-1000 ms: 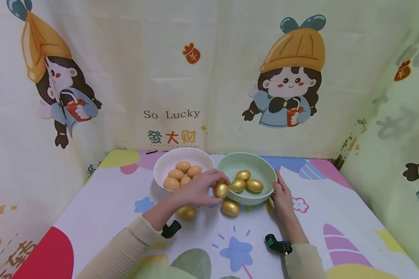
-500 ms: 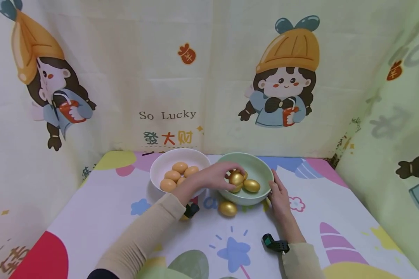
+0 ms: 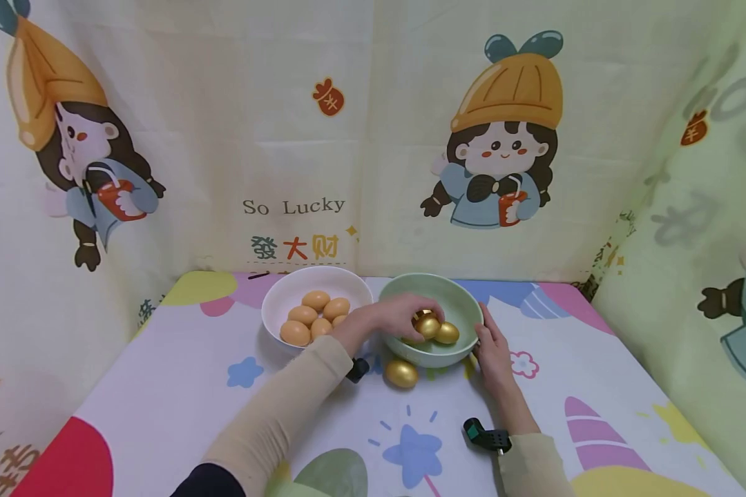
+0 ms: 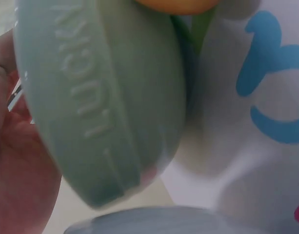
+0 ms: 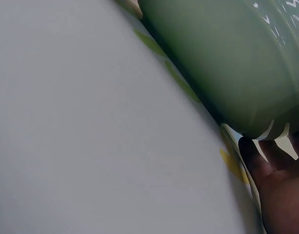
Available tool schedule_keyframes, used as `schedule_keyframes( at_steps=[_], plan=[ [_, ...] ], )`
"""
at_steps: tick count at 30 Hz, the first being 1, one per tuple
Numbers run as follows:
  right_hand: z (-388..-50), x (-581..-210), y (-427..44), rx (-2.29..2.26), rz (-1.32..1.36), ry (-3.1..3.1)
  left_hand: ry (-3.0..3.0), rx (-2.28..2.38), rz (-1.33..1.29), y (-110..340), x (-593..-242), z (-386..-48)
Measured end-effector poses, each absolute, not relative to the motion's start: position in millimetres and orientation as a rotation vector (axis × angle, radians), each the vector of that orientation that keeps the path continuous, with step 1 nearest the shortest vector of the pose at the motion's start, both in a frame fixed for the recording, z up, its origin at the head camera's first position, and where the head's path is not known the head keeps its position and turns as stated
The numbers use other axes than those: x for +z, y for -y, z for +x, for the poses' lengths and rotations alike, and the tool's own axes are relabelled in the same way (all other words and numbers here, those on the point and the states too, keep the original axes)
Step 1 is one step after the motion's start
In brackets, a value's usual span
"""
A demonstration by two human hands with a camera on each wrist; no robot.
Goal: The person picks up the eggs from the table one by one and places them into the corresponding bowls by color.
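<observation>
My left hand point(image 3: 404, 316) reaches over the near left rim of the green bowl point(image 3: 463, 298), its fingers curled over a golden egg point(image 3: 427, 326) inside. Another golden egg point(image 3: 447, 333) lies to the right of it, while others are partly hidden under the hand. At the bowl's right side, my right hand point(image 3: 496, 355) holds the rim and outer wall with thumb and fingers; the right wrist view has its fingertips against the green bowl point(image 5: 227, 63). On the table before the bowl sits one more golden egg point(image 3: 401, 374). Raised letters mark the green bowl point(image 4: 105, 97) in the left wrist view.
Left of the green bowl stands a white bowl point(image 3: 272, 304) with several brown eggs point(image 3: 302, 315). A patterned cloth point(image 3: 323, 428) covers the table, and printed curtains point(image 3: 398, 152) rise behind it. A black strap device point(image 3: 488, 435) is on my right wrist.
My left hand has carried a golden egg from the near left side of the green bowl into it. The right hand keeps its place on the bowl. The view has shifted slightly.
</observation>
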State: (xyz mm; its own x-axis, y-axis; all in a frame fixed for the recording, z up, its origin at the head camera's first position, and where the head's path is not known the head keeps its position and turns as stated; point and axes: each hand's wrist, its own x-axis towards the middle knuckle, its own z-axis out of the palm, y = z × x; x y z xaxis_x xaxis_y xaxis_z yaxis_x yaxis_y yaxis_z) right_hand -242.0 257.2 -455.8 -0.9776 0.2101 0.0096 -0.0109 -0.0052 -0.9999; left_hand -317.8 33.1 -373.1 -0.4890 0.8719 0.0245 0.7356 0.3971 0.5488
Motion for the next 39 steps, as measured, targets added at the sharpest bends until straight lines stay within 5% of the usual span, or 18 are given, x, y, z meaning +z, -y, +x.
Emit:
schedule_keyframes(
  at_steps=[39],
  plan=[
    [-241.5, -454.9, -258.1, 2.099, -0.179, 2.123, -2.295, 0.357, 1.398, -54.0, -377.1, -322.4]
  ],
)
